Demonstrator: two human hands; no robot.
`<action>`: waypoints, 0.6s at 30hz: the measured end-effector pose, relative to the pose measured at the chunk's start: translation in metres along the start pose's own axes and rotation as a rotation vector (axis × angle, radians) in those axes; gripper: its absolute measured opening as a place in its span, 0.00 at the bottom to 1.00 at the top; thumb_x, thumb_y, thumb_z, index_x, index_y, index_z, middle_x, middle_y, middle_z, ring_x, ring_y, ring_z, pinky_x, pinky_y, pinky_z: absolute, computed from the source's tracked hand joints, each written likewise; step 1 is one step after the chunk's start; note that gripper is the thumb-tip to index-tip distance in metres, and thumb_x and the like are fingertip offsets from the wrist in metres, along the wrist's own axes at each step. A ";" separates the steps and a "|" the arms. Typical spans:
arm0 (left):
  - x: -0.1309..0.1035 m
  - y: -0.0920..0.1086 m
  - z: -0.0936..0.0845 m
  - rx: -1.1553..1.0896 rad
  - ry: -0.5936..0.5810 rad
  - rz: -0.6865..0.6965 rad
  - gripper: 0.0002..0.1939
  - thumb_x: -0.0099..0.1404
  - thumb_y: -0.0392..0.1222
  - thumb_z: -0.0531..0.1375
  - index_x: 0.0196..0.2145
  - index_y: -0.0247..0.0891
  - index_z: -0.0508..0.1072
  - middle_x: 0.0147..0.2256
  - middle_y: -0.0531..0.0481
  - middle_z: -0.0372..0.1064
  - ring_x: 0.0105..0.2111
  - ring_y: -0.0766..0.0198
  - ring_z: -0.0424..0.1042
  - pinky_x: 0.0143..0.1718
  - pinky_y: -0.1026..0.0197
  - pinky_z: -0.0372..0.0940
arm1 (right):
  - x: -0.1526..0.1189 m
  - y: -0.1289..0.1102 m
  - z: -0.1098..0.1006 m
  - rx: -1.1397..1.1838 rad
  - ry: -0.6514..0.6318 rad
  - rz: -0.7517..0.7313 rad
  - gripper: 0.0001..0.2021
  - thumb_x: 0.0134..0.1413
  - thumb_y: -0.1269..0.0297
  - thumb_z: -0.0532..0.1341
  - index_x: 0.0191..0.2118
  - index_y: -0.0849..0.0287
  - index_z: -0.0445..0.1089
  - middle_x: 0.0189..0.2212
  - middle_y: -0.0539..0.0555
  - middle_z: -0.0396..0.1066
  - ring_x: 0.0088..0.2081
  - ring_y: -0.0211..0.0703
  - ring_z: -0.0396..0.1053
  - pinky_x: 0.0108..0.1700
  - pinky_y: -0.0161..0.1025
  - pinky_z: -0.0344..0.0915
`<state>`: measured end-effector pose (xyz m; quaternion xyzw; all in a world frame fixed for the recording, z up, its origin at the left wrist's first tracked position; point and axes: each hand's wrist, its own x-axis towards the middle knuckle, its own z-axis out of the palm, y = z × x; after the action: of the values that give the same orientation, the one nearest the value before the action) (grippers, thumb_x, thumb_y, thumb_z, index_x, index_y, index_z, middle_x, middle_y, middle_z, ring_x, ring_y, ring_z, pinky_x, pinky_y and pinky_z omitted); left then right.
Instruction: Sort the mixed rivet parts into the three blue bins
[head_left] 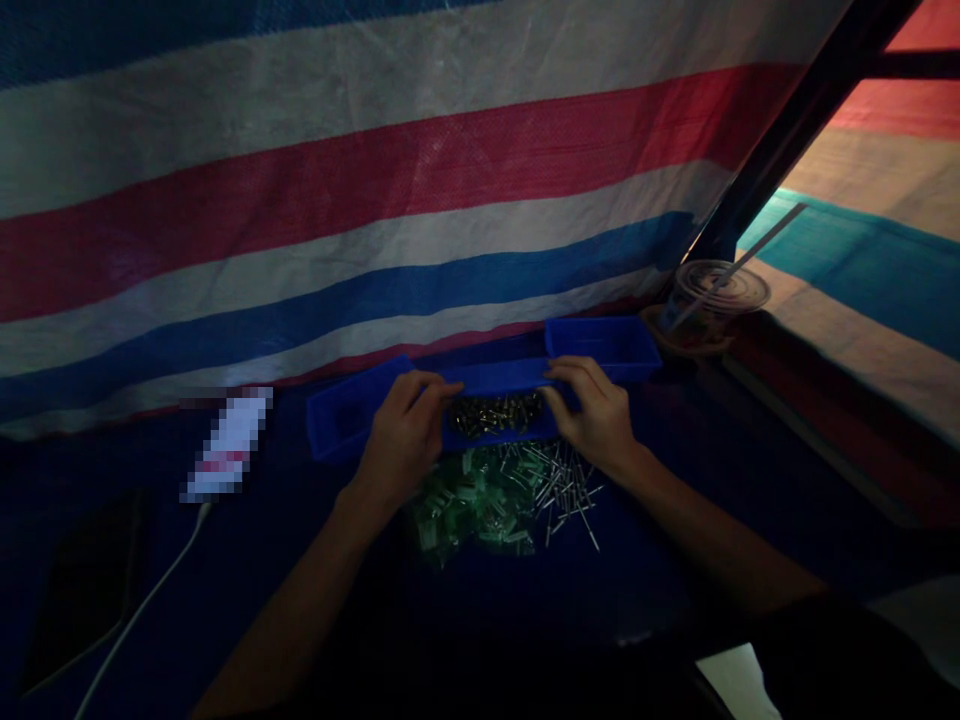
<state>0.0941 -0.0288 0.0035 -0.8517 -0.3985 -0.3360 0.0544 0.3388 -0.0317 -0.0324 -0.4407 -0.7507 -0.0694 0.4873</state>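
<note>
A blue plastic bin (pixel 501 376) holds many small brass-coloured metal parts (pixel 496 414). My left hand (pixel 409 425) grips its left side, thumb and fingers closed at the rim. On the opposite side, my right hand (pixel 598 412) is closed on the rim too. Just in front of the bin lies a heap of greenish clear plastic pieces (pixel 476 505). Beside that heap, to the right, thin silver metal rods (pixel 568 490) are scattered in a loose pile. Dim light hides the finer shape of these parts.
A second blue bin (pixel 330 420) stands left of my left hand, and a third blue bin (pixel 607 340) sits behind my right hand. A lidded cup (pixel 720 290) with a straw is at the back right. A blurred-out phone (pixel 229 445) with a white cable lies left. Striped sheeting (pixel 375 190) hangs behind.
</note>
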 end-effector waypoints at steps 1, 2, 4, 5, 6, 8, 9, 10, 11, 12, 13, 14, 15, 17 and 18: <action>-0.002 0.003 -0.002 -0.009 -0.003 0.020 0.11 0.66 0.30 0.53 0.44 0.38 0.68 0.38 0.48 0.66 0.39 0.62 0.67 0.41 0.56 0.68 | -0.005 -0.002 -0.001 -0.001 0.049 0.000 0.06 0.56 0.67 0.59 0.41 0.56 0.67 0.39 0.55 0.71 0.41 0.43 0.71 0.42 0.42 0.71; -0.003 0.005 -0.005 -0.020 -0.007 0.038 0.11 0.66 0.30 0.53 0.44 0.39 0.68 0.39 0.48 0.66 0.40 0.62 0.67 0.41 0.56 0.68 | -0.008 -0.003 -0.002 0.001 0.092 -0.004 0.07 0.55 0.67 0.60 0.41 0.55 0.67 0.39 0.55 0.71 0.41 0.43 0.71 0.42 0.42 0.71; -0.003 0.010 -0.008 -0.050 -0.021 0.059 0.11 0.66 0.29 0.54 0.44 0.39 0.67 0.40 0.48 0.65 0.42 0.62 0.67 0.43 0.55 0.68 | -0.010 -0.004 -0.005 0.012 0.157 -0.012 0.07 0.53 0.68 0.61 0.40 0.55 0.67 0.39 0.55 0.71 0.41 0.43 0.71 0.42 0.43 0.71; -0.003 0.012 -0.009 -0.065 -0.030 0.067 0.11 0.65 0.29 0.54 0.44 0.39 0.67 0.41 0.48 0.65 0.43 0.62 0.67 0.44 0.54 0.68 | -0.010 -0.003 -0.006 0.018 0.184 -0.010 0.08 0.52 0.69 0.61 0.39 0.55 0.67 0.39 0.55 0.71 0.41 0.43 0.71 0.42 0.43 0.71; -0.002 0.014 -0.010 -0.080 -0.047 0.076 0.11 0.65 0.29 0.54 0.44 0.39 0.67 0.42 0.48 0.65 0.44 0.61 0.67 0.44 0.53 0.68 | -0.010 -0.002 -0.007 0.024 0.207 -0.004 0.07 0.52 0.70 0.61 0.38 0.55 0.67 0.39 0.55 0.71 0.41 0.43 0.71 0.42 0.44 0.71; -0.002 0.018 -0.010 -0.109 -0.104 0.089 0.11 0.65 0.30 0.54 0.44 0.39 0.67 0.43 0.47 0.65 0.46 0.59 0.67 0.46 0.51 0.68 | -0.009 0.000 -0.008 0.040 0.242 0.014 0.07 0.51 0.72 0.61 0.37 0.55 0.67 0.37 0.54 0.71 0.40 0.43 0.71 0.42 0.44 0.71; -0.002 0.020 -0.010 -0.122 -0.132 0.095 0.10 0.65 0.30 0.54 0.43 0.38 0.67 0.43 0.46 0.65 0.47 0.59 0.67 0.46 0.50 0.68 | -0.009 0.001 -0.008 0.053 0.252 0.023 0.07 0.50 0.73 0.60 0.36 0.55 0.66 0.37 0.54 0.71 0.40 0.43 0.71 0.41 0.44 0.71; -0.002 0.022 -0.010 -0.132 -0.156 0.102 0.10 0.65 0.30 0.55 0.43 0.38 0.67 0.43 0.46 0.65 0.47 0.58 0.66 0.46 0.49 0.68 | -0.010 0.002 -0.007 0.071 0.255 0.034 0.07 0.50 0.73 0.60 0.35 0.55 0.66 0.36 0.54 0.71 0.39 0.43 0.71 0.40 0.44 0.71; -0.003 0.023 -0.009 -0.138 -0.175 0.108 0.09 0.65 0.31 0.55 0.43 0.38 0.67 0.43 0.46 0.65 0.47 0.58 0.66 0.46 0.49 0.68 | -0.011 0.003 -0.006 0.094 0.251 0.050 0.07 0.50 0.73 0.59 0.35 0.55 0.66 0.36 0.54 0.71 0.39 0.43 0.71 0.39 0.43 0.71; -0.003 0.024 -0.009 -0.140 -0.184 0.117 0.09 0.65 0.31 0.55 0.43 0.38 0.67 0.42 0.46 0.65 0.47 0.58 0.66 0.46 0.49 0.68 | -0.013 0.004 -0.005 0.121 0.245 0.075 0.07 0.50 0.73 0.59 0.35 0.56 0.65 0.36 0.54 0.71 0.39 0.42 0.71 0.38 0.42 0.72; -0.004 0.025 -0.009 -0.138 -0.184 0.130 0.09 0.65 0.31 0.55 0.43 0.38 0.67 0.42 0.46 0.65 0.47 0.57 0.66 0.46 0.49 0.68 | -0.014 0.005 -0.003 0.149 0.242 0.107 0.06 0.50 0.73 0.59 0.35 0.56 0.65 0.36 0.54 0.71 0.39 0.42 0.72 0.38 0.42 0.72; -0.004 0.025 -0.009 -0.136 -0.178 0.144 0.09 0.65 0.31 0.55 0.43 0.38 0.67 0.41 0.46 0.66 0.47 0.57 0.66 0.46 0.49 0.68 | -0.015 0.005 -0.002 0.179 0.239 0.139 0.06 0.50 0.72 0.59 0.35 0.56 0.65 0.36 0.54 0.71 0.38 0.42 0.72 0.37 0.42 0.72; -0.003 0.025 -0.009 -0.137 -0.169 0.156 0.09 0.66 0.32 0.55 0.44 0.39 0.66 0.41 0.47 0.66 0.48 0.57 0.66 0.46 0.48 0.68 | -0.016 0.006 -0.001 0.208 0.242 0.167 0.05 0.50 0.72 0.59 0.34 0.56 0.64 0.36 0.54 0.71 0.38 0.42 0.72 0.37 0.41 0.72; -0.001 0.025 -0.010 -0.156 -0.142 0.163 0.10 0.66 0.33 0.55 0.45 0.41 0.67 0.41 0.48 0.66 0.49 0.57 0.65 0.47 0.48 0.67 | -0.015 0.008 0.000 0.256 0.267 0.214 0.05 0.50 0.71 0.59 0.34 0.56 0.64 0.36 0.53 0.70 0.38 0.41 0.72 0.36 0.41 0.72; 0.002 0.024 -0.011 -0.168 -0.125 0.148 0.10 0.66 0.35 0.56 0.45 0.42 0.67 0.42 0.48 0.66 0.49 0.57 0.65 0.49 0.47 0.66 | -0.014 0.010 -0.001 0.274 0.292 0.237 0.05 0.50 0.71 0.59 0.34 0.56 0.64 0.36 0.53 0.70 0.38 0.41 0.72 0.36 0.41 0.72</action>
<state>0.1060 -0.0480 0.0172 -0.8997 -0.3076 -0.3093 -0.0173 0.3482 -0.0345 -0.0463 -0.4409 -0.6177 0.0277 0.6506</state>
